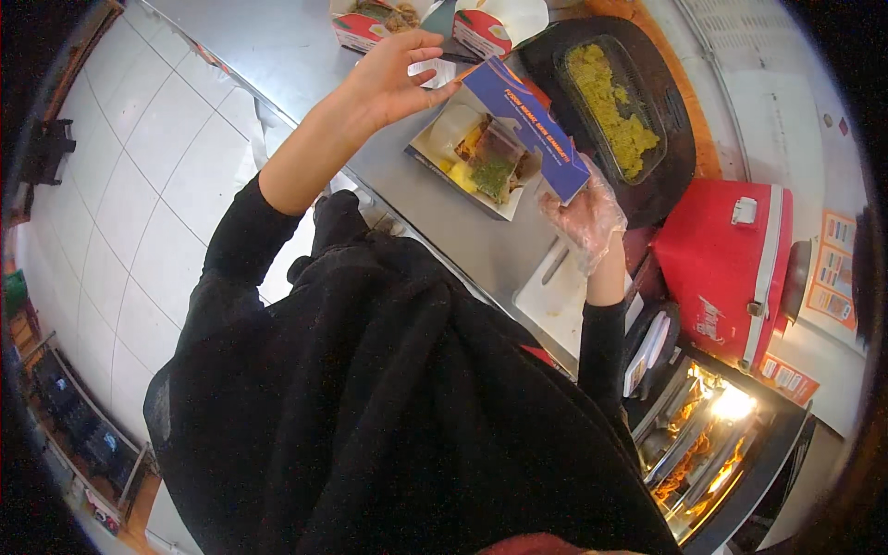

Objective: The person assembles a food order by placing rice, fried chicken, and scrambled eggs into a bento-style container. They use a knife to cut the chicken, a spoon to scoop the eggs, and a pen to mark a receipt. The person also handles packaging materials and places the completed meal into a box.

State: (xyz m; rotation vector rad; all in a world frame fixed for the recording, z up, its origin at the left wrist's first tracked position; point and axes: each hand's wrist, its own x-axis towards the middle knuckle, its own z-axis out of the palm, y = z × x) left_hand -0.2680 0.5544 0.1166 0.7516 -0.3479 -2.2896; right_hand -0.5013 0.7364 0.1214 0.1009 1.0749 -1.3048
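Observation:
A takeaway box (427, 159) with a blue printed lid (527, 120) stands on the steel counter, its lid raised. Inside lie yellow pieces (460, 176), a small clear packet with green contents (495, 173) and browned food, partly covered by the packet. My bare left hand (393, 81) is at the lid's left corner, fingers apart, one fingertip at its edge. At the other end, my right hand (587, 213) wears a clear plastic glove and pinches the lid's right corner; some of its fingers are hidden behind the cardboard.
Two red-and-white cartons, one with food (379, 23) and one with its flaps up (486, 32), stand at the far side. A clear tray of yellow-green food (615, 111) rests on a black surface. Right are a white cutting board (555, 301), a red cooler (712, 268) and a glowing heater (703, 444).

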